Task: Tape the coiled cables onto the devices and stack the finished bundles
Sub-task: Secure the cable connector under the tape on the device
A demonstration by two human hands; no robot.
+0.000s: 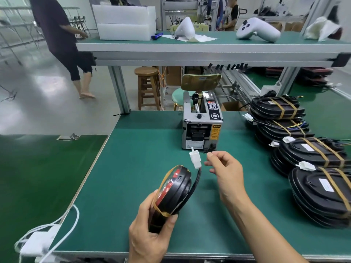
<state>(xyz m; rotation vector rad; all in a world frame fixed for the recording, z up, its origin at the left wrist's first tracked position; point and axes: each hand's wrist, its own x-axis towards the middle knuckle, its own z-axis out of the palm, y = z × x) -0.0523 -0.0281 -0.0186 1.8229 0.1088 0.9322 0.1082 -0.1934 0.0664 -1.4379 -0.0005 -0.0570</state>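
One device is in the left hand, held on edge above the near part of the green table. The fingers and thumb are curled round its lower end. It is black with a red face, and yellowish tape goes round it. Its black cable runs along the right side and ends in one white plug, which sticks up just beside the right hand. That hand hovers, fingers loosely bent and narrow, holding nothing (thumb and forefinger are near but apart, as far as I can see).

On the right of the table are four stacks of finished bundles, from far to near; the exact no. of pieces in each I cannot count. The nearest stack reaches the right border of the view.

One tape dispenser stands at the middle, far from the hands, just behind the plug. Between the device and the stacks the mat is open; to the left there is room up to the table edge. At near left lies a white adapter with cord. Above, a shelf carries foam blocks and two white handles.
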